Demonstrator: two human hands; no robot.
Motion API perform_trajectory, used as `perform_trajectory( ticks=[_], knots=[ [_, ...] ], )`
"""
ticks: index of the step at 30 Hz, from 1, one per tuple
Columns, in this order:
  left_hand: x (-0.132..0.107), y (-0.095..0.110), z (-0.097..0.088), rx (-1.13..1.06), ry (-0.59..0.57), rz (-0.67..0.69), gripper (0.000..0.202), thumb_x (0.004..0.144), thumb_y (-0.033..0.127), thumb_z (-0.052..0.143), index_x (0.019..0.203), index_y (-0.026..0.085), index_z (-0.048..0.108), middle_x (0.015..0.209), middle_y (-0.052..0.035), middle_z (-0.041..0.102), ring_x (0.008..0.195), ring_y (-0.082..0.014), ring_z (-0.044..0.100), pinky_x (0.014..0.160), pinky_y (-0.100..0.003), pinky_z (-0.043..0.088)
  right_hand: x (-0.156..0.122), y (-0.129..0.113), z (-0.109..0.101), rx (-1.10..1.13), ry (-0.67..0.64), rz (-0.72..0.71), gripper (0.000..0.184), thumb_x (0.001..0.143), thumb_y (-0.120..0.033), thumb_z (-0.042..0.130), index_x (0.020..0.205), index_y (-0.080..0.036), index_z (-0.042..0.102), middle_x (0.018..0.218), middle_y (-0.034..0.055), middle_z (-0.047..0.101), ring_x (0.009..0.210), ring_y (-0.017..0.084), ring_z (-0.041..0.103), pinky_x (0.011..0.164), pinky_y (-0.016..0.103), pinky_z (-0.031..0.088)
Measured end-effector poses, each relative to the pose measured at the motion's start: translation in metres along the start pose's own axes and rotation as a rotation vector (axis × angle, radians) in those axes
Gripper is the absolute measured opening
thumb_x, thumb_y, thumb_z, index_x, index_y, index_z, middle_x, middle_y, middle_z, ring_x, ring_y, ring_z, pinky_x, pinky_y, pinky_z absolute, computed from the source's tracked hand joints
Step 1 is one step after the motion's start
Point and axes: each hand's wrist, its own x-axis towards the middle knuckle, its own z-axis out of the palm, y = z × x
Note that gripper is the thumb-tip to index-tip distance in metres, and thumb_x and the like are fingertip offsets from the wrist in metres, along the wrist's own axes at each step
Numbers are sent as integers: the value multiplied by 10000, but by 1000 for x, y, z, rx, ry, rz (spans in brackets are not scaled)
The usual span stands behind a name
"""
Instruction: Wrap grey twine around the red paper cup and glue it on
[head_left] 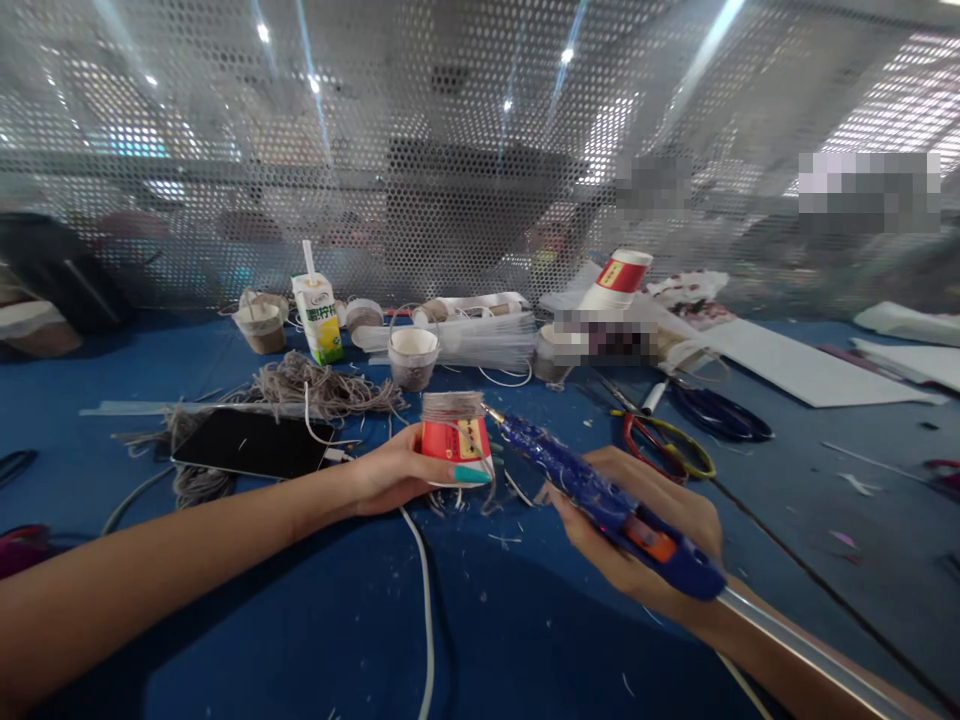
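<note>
"Head camera, and we join the red paper cup (442, 440) just below the middle of the view! Call it the centre of our clock. Who's got it?"

"Left hand (394, 468), coming in from eight o'clock, fingers curled about the cup, thumb across its lower front. Looks mouth-down to me, narrow end up, grey string (452, 404) wound around the top!"

"And the right hand (660, 510)?"

"Out at four o'clock, wrapped around the blue glue gun (566, 465)! Whether a finger is squeezing it, I can't tell. Its nozzle (495, 416) points at the cup's top edge, two o'clock side, so close I can't call it touching or just apart."

"Your read on the step?"

"Gluing string down, I'd judge. Several turns are on, and plenty of red wall is bare."

"So what does the next move call for?"

"A steady cup, I reckon, a small dab beside the wound turns, then string pressed onto it, fingertips clear of that nozzle. Loose strands (491, 495) dangle at five o'clock and could snag."

"Round the ground?"

"Yarn heap (330, 385) at ten, phone (255, 443) at nine, little bucket (412, 375) at eleven!"
</note>
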Motion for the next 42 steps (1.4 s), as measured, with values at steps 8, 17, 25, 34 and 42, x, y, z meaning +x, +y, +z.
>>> perform_trajectory(
  ticks=[8, 17, 25, 34, 42],
  knots=[
    [1, -1, 2, -112, 77, 64, 517, 501, 123, 868, 969, 126, 650, 927, -49, 705, 884, -162, 661, 975, -354, 436, 0, 8, 5, 10, 27, 84, 85, 846, -170, 594, 900, -236, 587, 772, 11, 636, 615, 131, 625, 603, 272, 535],
    [1, 3, 7, -20, 66, 41, 489, 493, 148, 868, 938, 117, 667, 888, -54, 708, 837, -167, 660, 915, -340, 449, -5, 0, 1, 14, -81, -21, 160, 810, -153, 623, 938, -229, 565, 789, 10, 653, 654, 131, 636, 588, 239, 499],
    [0, 3, 5, 15, 8, 49, 515, 515, 99, 840, 988, 127, 640, 882, -46, 691, 840, -170, 656, 906, -348, 441, -8, 5, 2, 10, -185, 15, 110, 847, -150, 595, 836, -219, 511, 736, -6, 545, 609, 110, 515, 542, 248, 394],
    [0, 1, 3, 24, -53, 68, 499, 544, 78, 822, 1003, 120, 632, 877, -48, 700, 837, -167, 664, 901, -345, 454, -8, 3, 4, -34, -163, -15, 181, 835, -102, 538, 772, -231, 427, 685, -23, 459, 569, 102, 424, 503, 249, 325],
    [0, 0, 1, 15, -49, 72, 509, 543, 33, 801, 1016, 117, 636, 892, -56, 708, 830, -162, 666, 842, -314, 479, -8, 4, 4, -12, -157, -23, 208, 808, -88, 536, 766, -230, 391, 673, -41, 401, 557, 90, 384, 503, 242, 309]
  ],
)
